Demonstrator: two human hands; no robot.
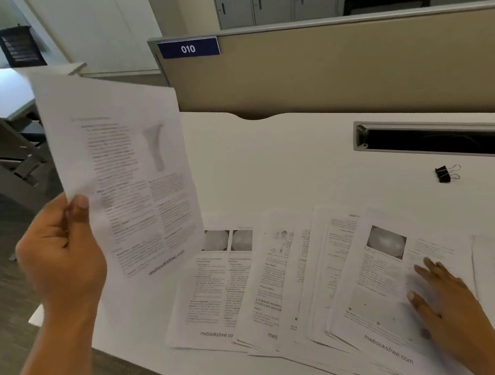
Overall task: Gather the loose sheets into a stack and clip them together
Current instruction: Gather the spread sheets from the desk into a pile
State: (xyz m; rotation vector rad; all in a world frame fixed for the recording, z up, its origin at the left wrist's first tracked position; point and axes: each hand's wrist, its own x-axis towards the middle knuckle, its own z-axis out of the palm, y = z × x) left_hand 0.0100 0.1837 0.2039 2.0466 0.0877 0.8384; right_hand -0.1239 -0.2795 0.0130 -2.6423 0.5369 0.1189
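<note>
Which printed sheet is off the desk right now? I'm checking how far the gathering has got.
The sheet pinched at its lower left edge by the left hand, held up tilted. The other sheets lie fanned and overlapping on the desk.

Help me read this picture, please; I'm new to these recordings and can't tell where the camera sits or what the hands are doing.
There is no machine here: a person works with bare hands, and the single camera sits on their head, looking forward and down. The left hand holds one printed sheet up in the air, pinched at its lower edge. The right hand lies flat on the fanned-out printed sheets spread along the near edge of the white desk. A black binder clip lies further back on the desk, untouched, near a cable slot. Behind stands a divider with a blue 010 sign.
</note>
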